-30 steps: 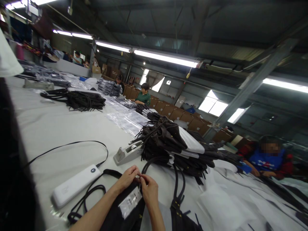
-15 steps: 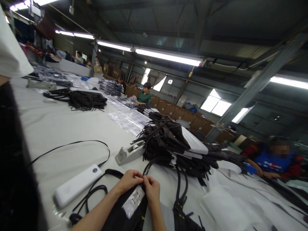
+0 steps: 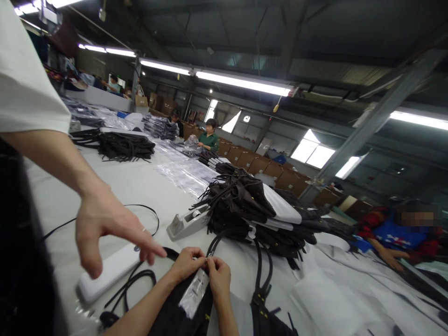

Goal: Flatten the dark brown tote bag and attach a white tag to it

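A white power bank (image 3: pixel 105 273) lies near a tape dispenser (image 3: pixel 184 223) and stacked black bags (image 3: pixel 252 210).

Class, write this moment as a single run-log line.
left hand: pinches clear packet top | right hand: pinches same spot | packet: on black bag | co-worker's hand: points nearby

A co-worker's hand (image 3: pixel 105 224) has reached in, pointing.
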Action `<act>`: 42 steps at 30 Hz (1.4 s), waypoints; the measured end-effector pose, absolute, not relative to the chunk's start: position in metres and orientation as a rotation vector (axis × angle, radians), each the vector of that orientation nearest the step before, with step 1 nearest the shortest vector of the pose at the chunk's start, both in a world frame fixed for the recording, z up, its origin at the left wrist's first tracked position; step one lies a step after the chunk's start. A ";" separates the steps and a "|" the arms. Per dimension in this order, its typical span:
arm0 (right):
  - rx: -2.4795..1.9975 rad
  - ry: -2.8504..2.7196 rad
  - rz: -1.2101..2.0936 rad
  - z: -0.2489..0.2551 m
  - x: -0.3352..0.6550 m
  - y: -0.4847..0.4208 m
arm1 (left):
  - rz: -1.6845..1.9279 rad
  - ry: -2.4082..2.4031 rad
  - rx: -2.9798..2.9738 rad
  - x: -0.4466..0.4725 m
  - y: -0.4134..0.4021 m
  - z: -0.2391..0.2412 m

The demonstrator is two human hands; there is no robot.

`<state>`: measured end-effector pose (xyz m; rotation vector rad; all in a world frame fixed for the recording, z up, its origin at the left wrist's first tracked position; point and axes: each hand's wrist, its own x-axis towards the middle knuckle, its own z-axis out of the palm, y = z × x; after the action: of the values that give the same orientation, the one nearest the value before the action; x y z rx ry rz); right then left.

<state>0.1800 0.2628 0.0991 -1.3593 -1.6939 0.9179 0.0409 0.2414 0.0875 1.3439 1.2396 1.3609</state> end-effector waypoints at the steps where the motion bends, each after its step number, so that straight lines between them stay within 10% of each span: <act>1: -1.361 -1.696 0.910 0.100 0.180 0.262 | 1.355 1.229 1.337 0.041 0.241 0.087; 27: -1.383 -1.733 0.899 0.094 0.181 0.262 | 1.418 1.055 1.112 0.039 0.248 0.081; 42: -0.938 -2.871 0.543 0.156 0.207 0.220 | 1.434 0.578 0.516 0.022 0.244 0.083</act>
<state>0.2071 0.2201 0.1558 -0.9383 -2.8707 0.5425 0.0218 0.2443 0.0827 0.5161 0.5776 1.4339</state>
